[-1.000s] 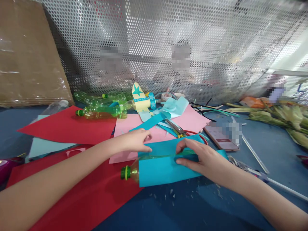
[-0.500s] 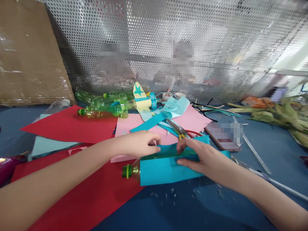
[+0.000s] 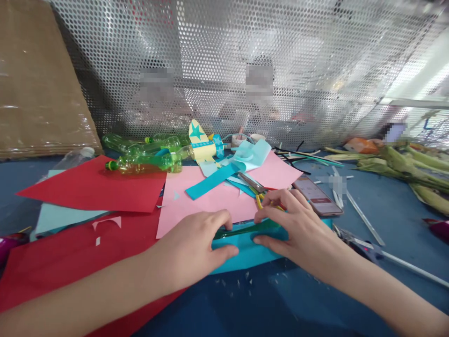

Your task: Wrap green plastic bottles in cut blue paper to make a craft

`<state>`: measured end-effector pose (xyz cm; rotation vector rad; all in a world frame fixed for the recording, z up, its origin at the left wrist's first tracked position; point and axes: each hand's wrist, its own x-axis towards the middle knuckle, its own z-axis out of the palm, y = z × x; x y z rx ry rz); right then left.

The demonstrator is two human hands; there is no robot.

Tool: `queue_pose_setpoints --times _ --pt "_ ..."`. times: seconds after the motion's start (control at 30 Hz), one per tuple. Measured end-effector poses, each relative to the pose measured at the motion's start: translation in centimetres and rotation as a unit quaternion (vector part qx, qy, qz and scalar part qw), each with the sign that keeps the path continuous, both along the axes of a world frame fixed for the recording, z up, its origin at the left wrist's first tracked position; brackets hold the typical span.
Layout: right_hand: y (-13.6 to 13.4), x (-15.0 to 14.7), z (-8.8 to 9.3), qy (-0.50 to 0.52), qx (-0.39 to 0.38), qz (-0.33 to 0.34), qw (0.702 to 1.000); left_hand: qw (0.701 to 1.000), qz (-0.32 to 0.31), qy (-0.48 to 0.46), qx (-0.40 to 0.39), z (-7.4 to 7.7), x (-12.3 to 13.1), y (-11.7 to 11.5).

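Note:
A strip of blue paper (image 3: 252, 252) is wrapped partway round a green plastic bottle (image 3: 242, 230), which lies on its side in front of me. The bottle shows as a green band between the paper's edges; its neck and cap are hidden behind my left hand. My left hand (image 3: 205, 243) grips the paper and bottle near the cap end, thumb on the near side and fingers over the far side. Farther along, my right hand (image 3: 293, 222) holds the same roll between thumb and curled fingers. Just beyond that hand lie scissors (image 3: 252, 182), partly covered by it.
Red paper (image 3: 94, 185) and pink paper (image 3: 178, 210) spread left and ahead. Behind them are green bottles (image 3: 147, 163) and a yellow paper-covered bottle (image 3: 204, 150). To the right are a phone (image 3: 319, 198), a glue gun (image 3: 365, 247) and corn husks (image 3: 389, 161).
My left hand has come down from above the paper onto its near and far edges at the cap end. The right hand stays on the roll. The view has shifted slightly.

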<state>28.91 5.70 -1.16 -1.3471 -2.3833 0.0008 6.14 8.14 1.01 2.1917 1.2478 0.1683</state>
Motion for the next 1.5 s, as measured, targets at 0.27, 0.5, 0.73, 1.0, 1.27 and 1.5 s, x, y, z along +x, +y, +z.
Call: queue_pose_setpoints --times 0.27,0.5,0.73,1.0,1.27,1.5 --pt "-0.2 0.0 -0.7 0.064 -0.018 0.047 0.997 0.984 0.038 -0.169 0.029 -2.0 0.0 -0.2" --pt "-0.7 -0.2 -1.8 0.164 0.038 0.061 0.984 0.960 -0.022 -0.202 0.191 -3.2 -0.1 -1.4" --pt "-1.1 -0.3 -2.1 0.173 0.056 0.078 0.980 0.930 -0.078 -0.158 0.322 -3.4 -0.1 -1.7" --pt "-1.5 -0.3 -2.5 0.175 0.091 0.079 0.977 0.943 -0.060 -0.164 0.282 -2.9 -1.5 -2.1" --pt "-1.4 -0.3 -2.5 0.167 0.083 0.073 0.980 0.977 0.086 -0.177 0.083 -2.9 -3.0 -1.8" --pt "-1.4 -0.4 -2.6 0.140 0.067 0.055 0.986 0.957 0.117 -0.248 0.094 -3.8 -2.4 -1.9"
